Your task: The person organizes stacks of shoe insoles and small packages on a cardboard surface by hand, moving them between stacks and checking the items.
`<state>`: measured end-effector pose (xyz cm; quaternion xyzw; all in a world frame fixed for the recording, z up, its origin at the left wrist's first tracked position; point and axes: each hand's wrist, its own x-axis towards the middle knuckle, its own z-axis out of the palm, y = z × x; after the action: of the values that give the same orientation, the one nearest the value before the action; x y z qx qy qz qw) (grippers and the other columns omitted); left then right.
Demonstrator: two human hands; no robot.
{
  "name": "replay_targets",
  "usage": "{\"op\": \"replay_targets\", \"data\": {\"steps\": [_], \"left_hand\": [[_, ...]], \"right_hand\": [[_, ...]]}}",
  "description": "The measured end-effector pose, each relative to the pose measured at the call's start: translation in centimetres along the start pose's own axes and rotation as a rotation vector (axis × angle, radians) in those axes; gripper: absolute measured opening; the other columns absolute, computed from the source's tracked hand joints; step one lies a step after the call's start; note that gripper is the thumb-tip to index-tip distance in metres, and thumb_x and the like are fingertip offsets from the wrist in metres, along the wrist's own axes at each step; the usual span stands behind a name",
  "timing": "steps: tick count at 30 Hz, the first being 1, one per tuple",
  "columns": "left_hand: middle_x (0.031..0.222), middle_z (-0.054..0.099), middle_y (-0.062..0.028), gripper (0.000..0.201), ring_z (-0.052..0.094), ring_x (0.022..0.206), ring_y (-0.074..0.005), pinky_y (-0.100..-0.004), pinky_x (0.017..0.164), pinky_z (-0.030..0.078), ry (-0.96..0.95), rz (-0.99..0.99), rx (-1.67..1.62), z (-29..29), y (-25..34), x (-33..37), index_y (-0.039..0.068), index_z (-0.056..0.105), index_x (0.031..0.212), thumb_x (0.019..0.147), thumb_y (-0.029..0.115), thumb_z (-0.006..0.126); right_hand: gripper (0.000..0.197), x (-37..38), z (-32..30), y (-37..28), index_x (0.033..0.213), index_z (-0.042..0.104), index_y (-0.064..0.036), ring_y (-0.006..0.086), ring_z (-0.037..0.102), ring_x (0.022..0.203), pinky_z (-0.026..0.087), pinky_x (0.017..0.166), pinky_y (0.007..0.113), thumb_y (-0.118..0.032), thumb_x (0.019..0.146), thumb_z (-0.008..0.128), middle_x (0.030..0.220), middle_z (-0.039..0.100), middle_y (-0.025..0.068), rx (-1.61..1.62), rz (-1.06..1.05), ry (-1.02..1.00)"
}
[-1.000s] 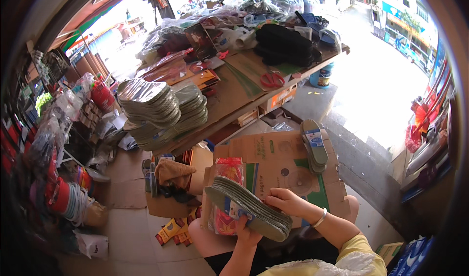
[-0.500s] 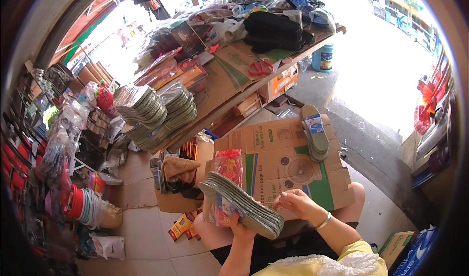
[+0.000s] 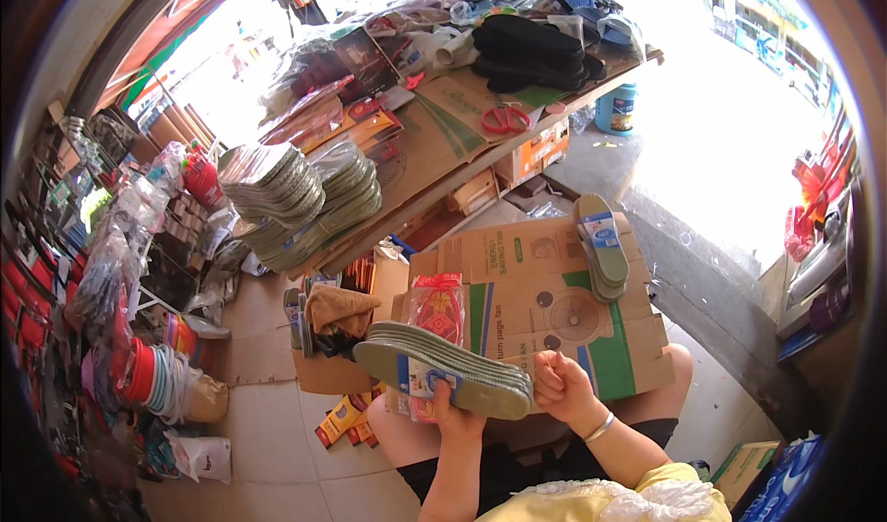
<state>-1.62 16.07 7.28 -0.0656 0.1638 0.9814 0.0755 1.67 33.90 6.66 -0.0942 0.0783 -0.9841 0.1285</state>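
Note:
My left hand [image 3: 455,418] grips a stack of grey-green insoles [image 3: 480,374], its thumb by the blue-and-white label on the lowest one. The stack is tilted, its layered edges facing up. Close to its right end, my right hand [image 3: 565,391] is closed with curled fingers; whatever they may hold is hidden. Flattened cardboard [image 3: 504,323] lies across my lap beneath both hands. On its far right part rests a smaller group of labelled insoles [image 3: 604,254]. A red patterned packet [image 3: 438,308] lies behind the held stack.
A cardboard-covered table [image 3: 430,152] ahead carries piles of insoles [image 3: 273,185], black insoles [image 3: 527,51] and red scissors [image 3: 505,120]. To the left are a brown cloth [image 3: 340,309], yellow packets [image 3: 342,418] on the floor and stacked buckets [image 3: 166,388]. A blue tub [image 3: 615,111] stands beyond the table.
My left hand has turned and raised the insole stack slightly leftward, so more of the labelled face shows. My right hand's fingers have curled in closer beside the stack's right end.

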Motion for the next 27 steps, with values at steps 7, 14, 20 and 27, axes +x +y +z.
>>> {"op": "replay_targets", "data": {"steps": [7, 14, 20, 27], "left_hand": [[0.114, 0.058, -0.0055, 0.05, 0.057, 0.105, -0.0238, -0.0421, 0.094, 0.046, 0.107, 0.288, 0.279, 1.2, 0.8, 0.3, 0.008, 0.048, 0.124, 0.083, 0.027, 0.069], [0.113, 0.056, -0.0066, 0.053, 0.056, 0.105, -0.0223, -0.0379, 0.092, 0.049, 0.056, 0.439, 0.453, 0.9, 0.0, 0.5, 0.004, 0.045, 0.125, 0.079, 0.012, 0.069], [0.116, 0.057, -0.0138, 0.044, 0.056, 0.102, -0.0247, -0.0377, 0.088, 0.046, -0.385, 0.997, 1.515, -2.6, 0.0, 1.1, 0.002, 0.05, 0.118, 0.081, 0.016, 0.069], [0.105, 0.064, -0.0069, 0.025, 0.06, 0.094, -0.0212, -0.0349, 0.084, 0.047, -0.15, 0.537, 1.154, 0.5, 0.1, -0.4, 0.002, 0.064, 0.105, 0.087, 0.018, 0.067]], "right_hand": [[0.04, 0.0, 3.9, 1.2, 0.128, 0.048, 0.0002, 0.0062, 0.036, 0.052, 0.027, 0.048, 0.019, -0.02, 0.094, 0.051, 0.066, 0.045, -0.0009, -0.409, 0.031, 0.137], [0.024, -0.3, 3.7, 2.4, 0.115, 0.052, -0.0036, 0.008, 0.041, 0.05, 0.03, 0.046, 0.021, -0.016, 0.094, 0.05, 0.068, 0.051, 0.0016, -0.257, -0.045, 0.234], [0.018, -0.1, 7.4, 3.7, 0.111, 0.048, -0.0054, 0.0111, 0.047, 0.054, 0.033, 0.047, 0.023, -0.013, 0.095, 0.046, 0.069, 0.053, 0.0043, -0.169, 0.022, 0.336], [0.02, -1.8, 2.8, 3.7, 0.106, 0.053, -0.0054, 0.0148, 0.055, 0.054, 0.045, 0.051, 0.026, -0.02, 0.099, 0.041, 0.075, 0.061, 0.0064, 0.075, 0.427, 0.338]]}}
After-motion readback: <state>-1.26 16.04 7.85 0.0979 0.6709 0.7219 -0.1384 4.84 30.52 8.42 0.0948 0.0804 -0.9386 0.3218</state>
